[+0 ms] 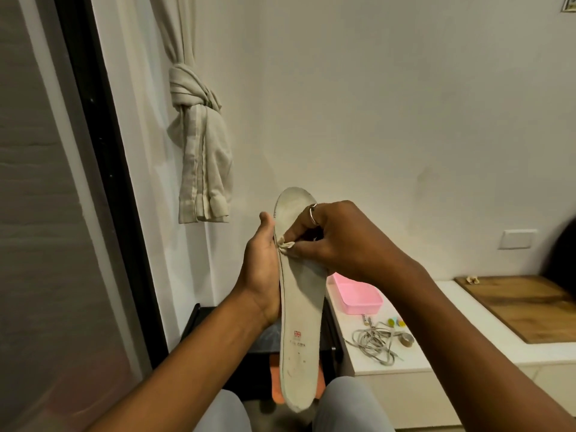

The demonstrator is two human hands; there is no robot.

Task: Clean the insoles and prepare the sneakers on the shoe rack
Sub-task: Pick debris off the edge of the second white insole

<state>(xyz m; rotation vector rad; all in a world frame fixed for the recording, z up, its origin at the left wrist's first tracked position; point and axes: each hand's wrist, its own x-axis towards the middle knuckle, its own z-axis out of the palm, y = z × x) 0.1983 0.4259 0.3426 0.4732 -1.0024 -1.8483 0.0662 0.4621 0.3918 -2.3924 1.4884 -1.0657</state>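
The left hand (263, 269) holds the upright insole (300, 310) at its left edge; the right hand (333, 241) pinches a small cloth (286, 246) against it.

home room, knotted curtain (199, 120), wall socket (520, 239)

We hold one insole (300, 307) upright before us, toe end up and heel end low. It is long and pale grey-white, with a small red mark and faint print near the heel and a dingier patch at the toe. Our left hand (263, 269) grips its left edge. Our right hand (336, 241) pinches a small crumpled wipe (286, 245) against its face. Grey laces (372, 344) lie tangled on the white desk (436, 353) to the right.
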